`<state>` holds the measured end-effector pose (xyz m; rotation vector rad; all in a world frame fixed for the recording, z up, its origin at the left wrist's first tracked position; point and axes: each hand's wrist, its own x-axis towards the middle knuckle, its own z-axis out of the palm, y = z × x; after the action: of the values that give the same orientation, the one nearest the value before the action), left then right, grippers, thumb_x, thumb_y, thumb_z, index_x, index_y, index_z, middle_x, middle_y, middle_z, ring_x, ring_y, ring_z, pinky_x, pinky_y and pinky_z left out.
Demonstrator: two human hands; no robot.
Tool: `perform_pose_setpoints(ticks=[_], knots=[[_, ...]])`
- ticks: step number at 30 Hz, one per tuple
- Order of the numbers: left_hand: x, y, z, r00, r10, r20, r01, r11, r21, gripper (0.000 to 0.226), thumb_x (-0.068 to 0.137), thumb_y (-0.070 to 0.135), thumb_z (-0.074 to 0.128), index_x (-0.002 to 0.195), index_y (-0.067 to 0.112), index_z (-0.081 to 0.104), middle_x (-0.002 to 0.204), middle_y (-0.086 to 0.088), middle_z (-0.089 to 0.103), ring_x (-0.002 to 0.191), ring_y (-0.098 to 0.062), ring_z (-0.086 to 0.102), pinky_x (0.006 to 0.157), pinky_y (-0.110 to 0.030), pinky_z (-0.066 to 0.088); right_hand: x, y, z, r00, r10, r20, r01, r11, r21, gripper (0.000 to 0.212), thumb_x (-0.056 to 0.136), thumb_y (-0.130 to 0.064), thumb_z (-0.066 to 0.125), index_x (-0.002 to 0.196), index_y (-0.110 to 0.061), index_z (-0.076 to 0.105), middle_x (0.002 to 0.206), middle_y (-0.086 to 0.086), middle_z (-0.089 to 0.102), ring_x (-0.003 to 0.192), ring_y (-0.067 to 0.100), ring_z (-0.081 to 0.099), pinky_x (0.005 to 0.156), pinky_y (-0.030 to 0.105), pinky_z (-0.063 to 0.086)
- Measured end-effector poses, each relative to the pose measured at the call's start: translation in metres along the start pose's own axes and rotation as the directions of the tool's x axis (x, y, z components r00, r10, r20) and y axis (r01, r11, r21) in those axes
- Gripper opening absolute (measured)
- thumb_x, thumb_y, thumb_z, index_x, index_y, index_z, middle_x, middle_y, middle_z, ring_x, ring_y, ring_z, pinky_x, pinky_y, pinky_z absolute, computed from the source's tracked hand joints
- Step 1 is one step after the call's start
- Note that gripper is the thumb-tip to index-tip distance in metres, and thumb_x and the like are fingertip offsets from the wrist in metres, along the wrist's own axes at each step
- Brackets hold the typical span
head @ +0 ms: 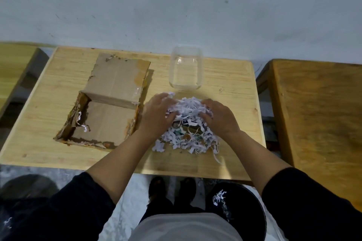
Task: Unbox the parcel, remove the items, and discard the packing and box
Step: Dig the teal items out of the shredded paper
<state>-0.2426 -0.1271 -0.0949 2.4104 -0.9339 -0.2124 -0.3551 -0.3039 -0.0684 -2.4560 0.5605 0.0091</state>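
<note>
Head view
Table: a light wooden table [49,92] stands against a pale wall, with darker wooden furniture to either side.
Box: an opened cardboard box [105,121] lies on the table's left half, its lid flap folded back toward the wall; a few white paper strips cling to its left inner wall.
Container: a clear plastic container [185,68] sits upright near the far edge, just beyond the packing pile and apart from the box.
Packing: a heap of shredded white paper [188,133] lies on the table right of the box; coloured bits show through its middle, too tangled to identify.
Left hand: the left hand [158,113] presses into the heap's left side, fingers curled around shreds.
Right hand: the right hand [219,117] closes on the heap's right side, fingers buried in paper.
Bin: a dark round bin [244,211] stands on the floor below the table's near edge, with shreds inside.
</note>
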Motion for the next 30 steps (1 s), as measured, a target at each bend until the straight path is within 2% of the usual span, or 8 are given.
perform_pose_setpoints(ticks=[4, 7, 13, 17, 23, 25, 28, 30], knots=[[-0.01, 0.014, 0.003, 0.879, 0.431, -0.204, -0.397, 0.898, 0.19, 0.013, 0.082, 0.029, 0.061, 0.093, 0.023, 0.059, 0.114, -0.001, 0.058, 0.113, -0.022, 0.054, 0.097, -0.052, 0.037, 0.004, -0.001, 0.001, 0.991, -0.13, 0.001, 0.13, 0.99, -0.061, 0.034, 0.086, -0.02, 0.06, 0.12, -0.015, 0.057, 0.112, 0.014, 0.063, 0.102, 0.034, 0.057, 0.084, 0.039, 0.046], [-0.015, 0.015, 0.009, 0.778, 0.628, 0.033, -0.622, 0.761, 0.183, 0.013, 0.088, 0.03, 0.055, 0.089, 0.023, 0.066, 0.097, 0.002, 0.069, 0.098, -0.021, 0.064, 0.087, -0.037, 0.038, 0.01, -0.004, 0.004, 0.992, -0.126, 0.01, 0.126, 0.99, -0.07, 0.033, 0.086, -0.016, 0.059, 0.119, -0.013, 0.058, 0.11, 0.015, 0.063, 0.102, 0.034, 0.056, 0.083, 0.039, 0.046], [0.004, 0.009, 0.017, 0.938, 0.282, 0.204, -0.304, 0.949, 0.088, 0.043, 0.081, 0.037, 0.05, 0.119, 0.018, 0.054, 0.127, -0.005, 0.06, 0.112, -0.029, 0.059, 0.085, -0.042, 0.048, 0.003, -0.014, 0.007, 0.911, -0.381, -0.16, 0.341, 0.912, -0.227, 0.031, 0.076, -0.016, 0.056, 0.105, -0.007, 0.063, 0.102, 0.013, 0.065, 0.095, 0.031, 0.059, 0.079, 0.039, 0.049], [0.01, 0.01, 0.014, 0.948, 0.1, 0.302, -0.139, 0.984, 0.111, 0.069, 0.072, 0.059, 0.039, 0.126, 0.017, 0.049, 0.13, -0.006, 0.055, 0.117, -0.03, 0.053, 0.092, -0.045, 0.045, -0.006, -0.009, 0.018, 0.857, -0.513, -0.039, 0.494, 0.842, -0.218, 0.03, 0.079, -0.013, 0.055, 0.105, -0.004, 0.065, 0.103, 0.012, 0.067, 0.097, 0.027, 0.06, 0.087, 0.033, 0.046], [0.003, 0.004, 0.005, 0.929, -0.054, 0.366, -0.004, 0.988, 0.156, 0.056, 0.087, 0.05, 0.053, 0.135, 0.021, 0.042, 0.137, -0.002, 0.049, 0.126, -0.023, 0.043, 0.102, -0.041, 0.037, -0.005, 0.021, 0.018, 0.989, -0.139, 0.04, 0.142, 0.988, -0.068, 0.038, 0.092, -0.014, 0.042, 0.127, -0.006, 0.054, 0.127, 0.015, 0.058, 0.115, 0.029, 0.055, 0.095, 0.037, 0.048], [0.0, 0.003, 0.004, 0.945, -0.048, 0.323, -0.002, 0.989, 0.151, 0.049, 0.09, 0.048, 0.05, 0.131, 0.023, 0.046, 0.131, -0.002, 0.055, 0.12, -0.023, 0.049, 0.1, -0.041, 0.036, -0.004, 0.025, 0.015, 0.994, -0.105, 0.038, 0.106, 0.994, -0.032, 0.035, 0.092, -0.011, 0.044, 0.124, -0.005, 0.057, 0.121, 0.016, 0.061, 0.109, 0.031, 0.058, 0.088, 0.034, 0.047], [-0.002, 0.005, 0.008, 0.98, 0.169, 0.102, -0.187, 0.962, 0.199, 0.032, 0.089, 0.04, 0.049, 0.113, 0.023, 0.06, 0.112, 0.001, 0.067, 0.107, -0.022, 0.059, 0.092, -0.042, 0.036, 0.001, 0.018, 0.009, 0.973, -0.209, -0.098, 0.2, 0.975, -0.097, 0.027, 0.086, -0.011, 0.048, 0.103, -0.002, 0.066, 0.092, 0.016, 0.066, 0.086, 0.031, 0.061, 0.072, 0.031, 0.048], [0.0, 0.01, 0.01, 0.959, 0.284, 0.0, -0.277, 0.936, 0.217, 0.018, 0.087, 0.031, 0.054, 0.096, 0.021, 0.066, 0.101, 0.006, 0.07, 0.102, -0.017, 0.058, 0.087, -0.039, 0.035, 0.004, 0.007, 0.01, 0.943, -0.316, -0.102, 0.305, 0.946, -0.112, 0.022, 0.082, -0.007, 0.051, 0.096, -0.002, 0.066, 0.087, 0.014, 0.065, 0.084, 0.028, 0.059, 0.075, 0.025, 0.043]])
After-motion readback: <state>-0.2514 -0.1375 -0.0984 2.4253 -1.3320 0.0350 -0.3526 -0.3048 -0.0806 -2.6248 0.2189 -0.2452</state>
